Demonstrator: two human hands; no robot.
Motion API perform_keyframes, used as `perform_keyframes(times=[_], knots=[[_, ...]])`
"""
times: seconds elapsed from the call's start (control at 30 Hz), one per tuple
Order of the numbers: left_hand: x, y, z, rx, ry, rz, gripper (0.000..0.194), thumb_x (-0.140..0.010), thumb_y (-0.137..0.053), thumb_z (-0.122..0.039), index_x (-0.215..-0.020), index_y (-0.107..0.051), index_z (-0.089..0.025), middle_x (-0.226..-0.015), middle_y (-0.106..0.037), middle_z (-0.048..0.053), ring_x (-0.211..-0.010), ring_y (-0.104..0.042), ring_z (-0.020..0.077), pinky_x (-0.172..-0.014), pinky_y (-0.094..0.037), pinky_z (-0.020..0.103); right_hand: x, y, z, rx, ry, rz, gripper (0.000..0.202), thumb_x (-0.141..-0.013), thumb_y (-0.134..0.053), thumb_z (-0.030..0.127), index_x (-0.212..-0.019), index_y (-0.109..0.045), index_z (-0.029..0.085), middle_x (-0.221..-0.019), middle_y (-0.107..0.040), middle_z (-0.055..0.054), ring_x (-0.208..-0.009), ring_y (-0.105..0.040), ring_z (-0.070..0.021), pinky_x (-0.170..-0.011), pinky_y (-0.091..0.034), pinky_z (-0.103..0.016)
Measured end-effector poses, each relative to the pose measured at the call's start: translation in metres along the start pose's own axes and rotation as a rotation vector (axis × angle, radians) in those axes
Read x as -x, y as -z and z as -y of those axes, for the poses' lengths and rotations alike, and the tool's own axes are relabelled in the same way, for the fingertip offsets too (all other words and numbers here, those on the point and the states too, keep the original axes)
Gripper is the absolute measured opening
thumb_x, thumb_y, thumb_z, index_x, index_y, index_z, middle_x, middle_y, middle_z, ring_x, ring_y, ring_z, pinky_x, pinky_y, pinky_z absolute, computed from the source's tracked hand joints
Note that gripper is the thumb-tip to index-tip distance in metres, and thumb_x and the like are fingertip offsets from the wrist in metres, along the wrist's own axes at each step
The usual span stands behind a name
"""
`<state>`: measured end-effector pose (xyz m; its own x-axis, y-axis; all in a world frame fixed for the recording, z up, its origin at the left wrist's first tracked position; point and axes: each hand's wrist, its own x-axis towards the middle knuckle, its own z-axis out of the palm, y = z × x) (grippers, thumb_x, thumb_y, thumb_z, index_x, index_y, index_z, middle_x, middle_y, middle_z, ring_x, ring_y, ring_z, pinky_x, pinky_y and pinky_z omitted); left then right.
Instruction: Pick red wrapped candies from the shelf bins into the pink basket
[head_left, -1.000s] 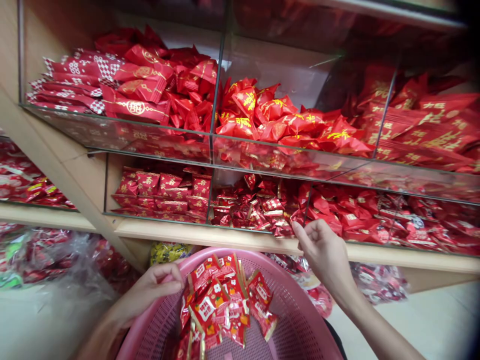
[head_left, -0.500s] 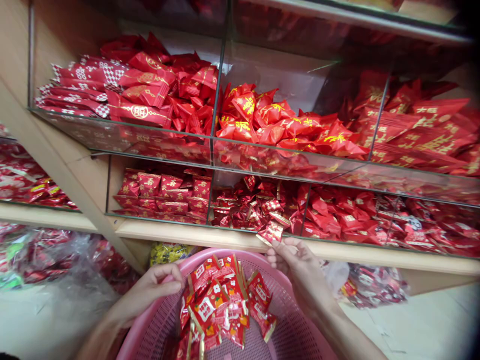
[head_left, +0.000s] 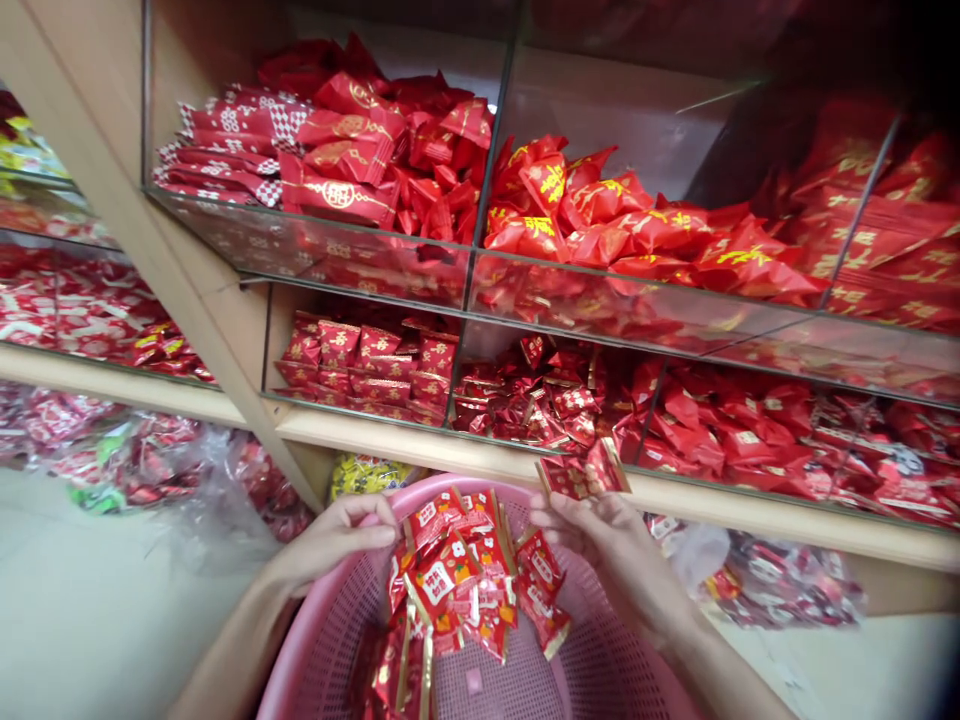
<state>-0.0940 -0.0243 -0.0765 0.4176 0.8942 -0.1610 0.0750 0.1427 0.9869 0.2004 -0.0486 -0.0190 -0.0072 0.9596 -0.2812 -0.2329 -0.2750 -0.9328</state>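
My left hand (head_left: 341, 540) is closed at the left rim of a pink plastic basket (head_left: 296, 640), thumb against the curled fingers. Inside the basket lies a heap of red candy packets (head_left: 442, 585) with white labels, orange fruit prints and gold edges. Over the basket's far right rim, my right hand (head_left: 607, 540) pinches a dark red candy packet (head_left: 585, 472) with gold ends. It is in front of the lower shelf's edge, close to a bin of similar shiny red packets (head_left: 551, 400).
Clear-fronted shelf bins hold red packets (head_left: 607, 220) above and smaller gold-printed packets (head_left: 367, 365) below. A wooden shelf edge (head_left: 390, 440) runs behind the basket. Under it lie a yellow bag (head_left: 367, 475) and plastic bags of sweets (head_left: 787, 580). A slanting wooden upright (head_left: 172, 270) divides the shelving.
The view has shifted, so the shelves appear further right. The packet in my right hand has turned to lie more sideways above the fingers. My left hand stays at the basket rim.
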Motion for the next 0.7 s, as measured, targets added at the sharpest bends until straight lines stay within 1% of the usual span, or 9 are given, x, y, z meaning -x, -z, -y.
perform_keyframes(times=[0.1,0.17,0.23,0.27,0.37,0.47,0.6,0.63,0.7], knots=[[0.001,-0.001,-0.001,0.027,0.023,0.008,0.012,-0.071,-0.065,-0.028,-0.067,-0.06,-0.017,-0.066,-0.055,-0.004,-0.064,-0.047,0.0115,-0.066,-0.034,0.022,0.012,-0.007,-0.002,0.156,0.046,0.031,0.018,-0.069,-0.068,0.034,-0.071,-0.066,0.016,-0.074,-0.069,-0.006,-0.074,-0.063,-0.0186,-0.072,-0.049,-0.031],[0.002,-0.002,-0.002,0.032,0.025,0.005,0.013,-0.07,-0.066,-0.029,-0.067,-0.061,-0.016,-0.065,-0.055,-0.003,-0.064,-0.048,0.0119,-0.065,-0.034,0.022,0.02,-0.015,-0.005,0.191,0.064,0.11,0.016,-0.071,-0.066,0.033,-0.08,-0.068,0.019,-0.082,-0.069,-0.005,-0.082,-0.062,-0.021,-0.076,-0.048,-0.033],[0.003,-0.003,-0.003,0.021,0.007,0.0,0.014,-0.07,-0.066,-0.029,-0.067,-0.061,-0.016,-0.066,-0.054,-0.003,-0.065,-0.048,0.0124,-0.066,-0.034,0.023,0.027,-0.024,-0.009,0.183,0.048,0.189,0.021,-0.071,-0.066,0.032,-0.09,-0.067,0.024,-0.09,-0.069,-0.003,-0.089,-0.061,-0.0223,-0.081,-0.046,-0.035],[0.003,-0.003,-0.003,0.017,-0.002,0.001,0.014,-0.07,-0.066,-0.028,-0.067,-0.061,-0.016,-0.066,-0.054,-0.002,-0.066,-0.048,0.0124,-0.066,-0.035,0.023,0.03,-0.029,-0.012,0.185,0.032,0.203,0.022,-0.07,-0.066,0.033,-0.091,-0.067,0.025,-0.09,-0.069,-0.003,-0.089,-0.061,-0.0226,-0.081,-0.046,-0.036],[0.003,-0.002,-0.001,0.035,-0.007,0.015,0.012,-0.07,-0.066,-0.027,-0.067,-0.061,-0.016,-0.067,-0.055,-0.002,-0.066,-0.049,0.0122,-0.067,-0.035,0.023,0.035,-0.042,-0.023,0.245,0.019,0.196,0.017,-0.067,-0.068,0.035,-0.08,-0.068,0.024,-0.081,-0.069,-0.002,-0.08,-0.061,-0.0218,-0.076,-0.048,-0.035],[0.003,-0.001,0.001,0.067,0.004,0.019,0.011,-0.07,-0.066,-0.026,-0.068,-0.062,-0.016,-0.068,-0.056,-0.002,-0.066,-0.049,0.0118,-0.067,-0.035,0.023,0.037,-0.052,-0.034,0.28,0.019,0.25,0.017,-0.066,-0.069,0.036,-0.075,-0.067,0.022,-0.075,-0.067,-0.002,-0.075,-0.06,-0.0197,-0.073,-0.048,-0.032],[0.004,0.0,0.002,0.054,-0.015,0.02,0.01,-0.07,-0.066,-0.024,-0.068,-0.062,-0.016,-0.069,-0.056,-0.002,-0.068,-0.049,0.0117,-0.068,-0.034,0.023,0.037,-0.062,-0.044,0.205,-0.028,0.316,0.018,-0.067,-0.069,0.034,-0.08,-0.066,0.022,-0.078,-0.067,-0.001,-0.075,-0.059,-0.0177,-0.073,-0.048,-0.031],[0.004,0.0,0.002,0.054,-0.02,0.024,0.009,-0.07,-0.066,-0.024,-0.068,-0.063,-0.016,-0.069,-0.057,-0.002,-0.068,-0.049,0.0118,-0.068,-0.034,0.023,0.037,-0.063,-0.045,0.194,-0.039,0.323,0.02,-0.066,-0.069,0.034,-0.081,-0.065,0.022,-0.077,-0.066,-0.001,-0.072,-0.059,-0.0168,-0.07,-0.049,-0.03],[0.004,-0.001,0.001,0.063,-0.025,0.031,0.009,-0.071,-0.066,-0.025,-0.069,-0.063,-0.016,-0.07,-0.057,-0.002,-0.069,-0.049,0.0121,-0.068,-0.034,0.023,0.037,-0.066,-0.049,0.184,-0.075,0.334,0.024,-0.066,-0.069,0.035,-0.086,-0.064,0.022,-0.074,-0.064,-0.001,-0.062,-0.055,-0.0145,-0.058,-0.049,-0.028]])
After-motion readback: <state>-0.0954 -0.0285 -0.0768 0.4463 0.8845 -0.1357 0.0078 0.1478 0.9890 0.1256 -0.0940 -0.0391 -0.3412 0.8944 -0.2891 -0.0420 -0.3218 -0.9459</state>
